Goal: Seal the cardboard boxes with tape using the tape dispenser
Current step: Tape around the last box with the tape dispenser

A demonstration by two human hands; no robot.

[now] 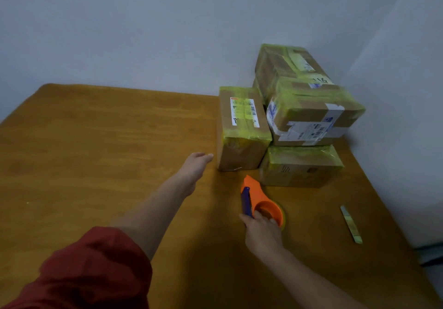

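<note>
Several cardboard boxes wrapped in yellow-green tape stand stacked at the table's far right corner. The nearest left box (242,126) carries a white label on top. A lower box (300,167) sits to its right, with another box (314,114) on it and one more box (285,66) behind. My left hand (194,167) reaches out with straight fingers, just left of the nearest box and apart from it. My right hand (262,233) grips the rear of the orange tape dispenser (261,200), which lies on the table in front of the boxes.
The wooden table (100,155) ends at a grey wall behind and to the right. A short strip of tape (351,224) lies on the table to the right of the dispenser. A red sleeve covers my left upper arm.
</note>
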